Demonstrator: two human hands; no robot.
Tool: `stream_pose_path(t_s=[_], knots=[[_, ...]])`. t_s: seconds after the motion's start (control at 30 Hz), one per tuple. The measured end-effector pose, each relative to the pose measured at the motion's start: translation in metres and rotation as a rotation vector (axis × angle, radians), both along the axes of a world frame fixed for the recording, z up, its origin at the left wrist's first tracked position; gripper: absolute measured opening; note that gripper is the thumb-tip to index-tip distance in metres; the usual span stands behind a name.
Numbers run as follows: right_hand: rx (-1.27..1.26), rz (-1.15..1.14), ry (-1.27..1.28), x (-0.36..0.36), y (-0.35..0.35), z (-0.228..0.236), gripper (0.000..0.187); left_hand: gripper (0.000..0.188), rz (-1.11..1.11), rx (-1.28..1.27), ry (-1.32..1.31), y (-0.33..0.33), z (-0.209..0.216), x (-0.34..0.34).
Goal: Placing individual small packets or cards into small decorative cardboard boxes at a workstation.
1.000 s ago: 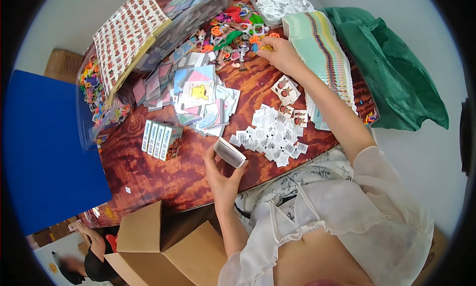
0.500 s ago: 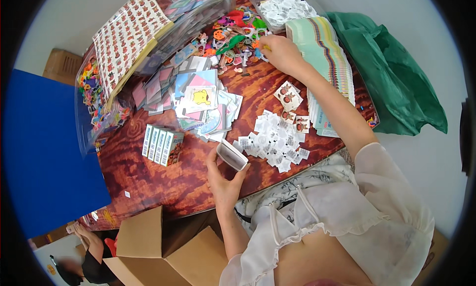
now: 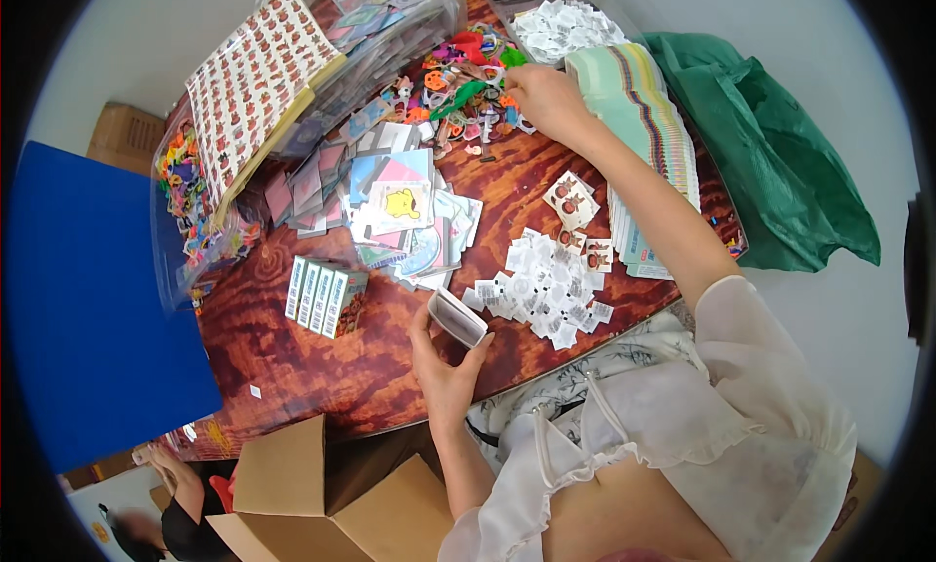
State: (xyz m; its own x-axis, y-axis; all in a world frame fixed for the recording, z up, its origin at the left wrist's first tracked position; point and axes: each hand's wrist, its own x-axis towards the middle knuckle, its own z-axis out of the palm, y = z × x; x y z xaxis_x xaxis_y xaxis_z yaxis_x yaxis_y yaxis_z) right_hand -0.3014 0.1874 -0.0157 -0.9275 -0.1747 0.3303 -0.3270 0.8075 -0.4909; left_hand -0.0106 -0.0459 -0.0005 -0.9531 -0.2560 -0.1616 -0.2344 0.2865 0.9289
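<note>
My left hand (image 3: 445, 377) grips a small open-topped white box (image 3: 457, 318), its opening facing up. My right hand (image 3: 551, 102) reaches to the right edge of a heap of small colourful plastic trinkets (image 3: 458, 86), fingers pinched together; what is between them, if anything, I cannot make out. Just beyond the box lies a loose pile of small white printed slips (image 3: 544, 284), with a few square picture stickers (image 3: 571, 199) behind it. Left of these spreads a pile of flat square cards in clear wrapping (image 3: 400, 203), a yellow cartoon figure on the top one.
Several small closed boxes (image 3: 325, 296) stand in a row on the left. Flat green cartons (image 3: 639, 123) are stacked under my right forearm, beside a green plastic bag (image 3: 770, 162). A sticker sheet (image 3: 258, 84) leans at back left. An open cardboard box (image 3: 283, 465) sits below the table edge.
The view has shifted slightly. My right hand stays by the trinket heap, and the yellowish bit seen at its fingers before no longer shows. My left hand still holds the box.
</note>
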Motion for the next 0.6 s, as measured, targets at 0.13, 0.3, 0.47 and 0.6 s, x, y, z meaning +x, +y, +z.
stream_pose_path(t_s=[0.13, 0.3, 0.47, 0.6], knots=[[-0.002, -0.024, 0.0, -0.006, -0.005, 0.001, 0.015, 0.079, -0.056, 0.029, 0.028, -0.001, 0.001, -0.001], [-0.08, 0.057, -0.126, 0.002, -0.018, 0.002, 0.015, 0.079, -0.008, 0.045, 0.011, 0.0, 0.004, -0.001], [-0.121, 0.037, -0.066, 0.003, -0.035, 0.013, 0.014, 0.079, -0.057, -0.013, 0.005, -0.002, 0.001, -0.001], [-0.095, 0.113, 0.087, -0.018, -0.05, 0.01, 0.017, 0.08, -0.089, -0.017, 0.021, 0.001, -0.003, -0.005]])
